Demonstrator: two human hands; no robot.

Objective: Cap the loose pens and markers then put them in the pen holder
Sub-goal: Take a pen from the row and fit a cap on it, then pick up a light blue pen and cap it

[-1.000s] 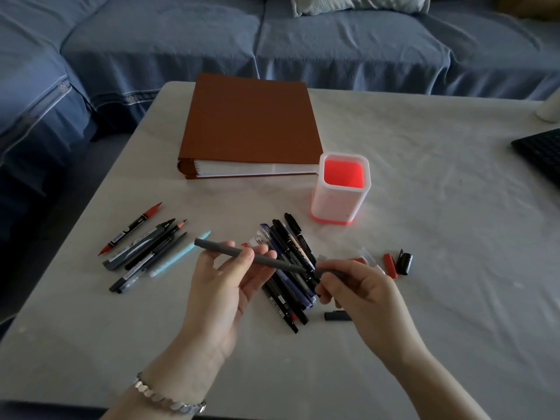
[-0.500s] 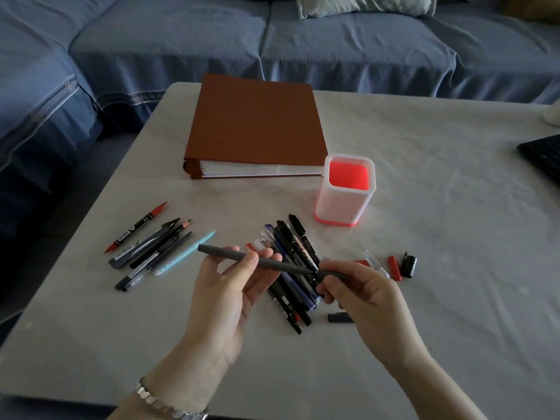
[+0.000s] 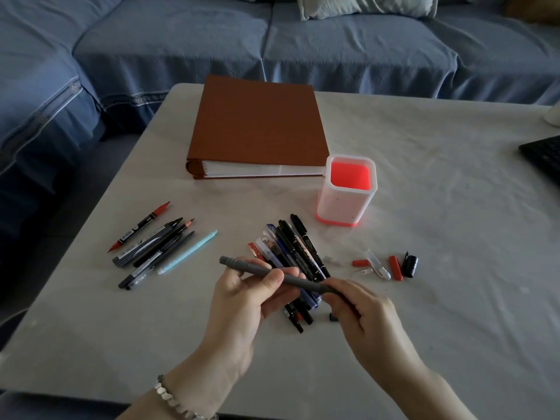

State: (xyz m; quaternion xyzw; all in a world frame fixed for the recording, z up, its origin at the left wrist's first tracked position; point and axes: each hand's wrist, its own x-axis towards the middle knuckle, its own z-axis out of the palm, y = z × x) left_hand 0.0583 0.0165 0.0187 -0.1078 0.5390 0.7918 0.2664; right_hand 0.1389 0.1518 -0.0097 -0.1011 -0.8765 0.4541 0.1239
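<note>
I hold a long grey pen level above the table. My left hand grips its barrel between thumb and fingers, and my right hand pinches its right end, hiding the tip. Under my hands lies a pile of dark pens and markers. A second group of pens lies to the left. Loose caps, red, clear and black, lie scattered on the right. The white pen holder, red inside, stands upright behind the pile with nothing in it.
A brown binder lies behind the holder on the pale table. A black keyboard pokes in at the right edge. A small dark cap lies by my right hand. A blue sofa runs along the far and left sides.
Both hands stay on the grey pen, with its right end still inside my right fingers. The view has shifted slightly; nothing on the table has moved.
</note>
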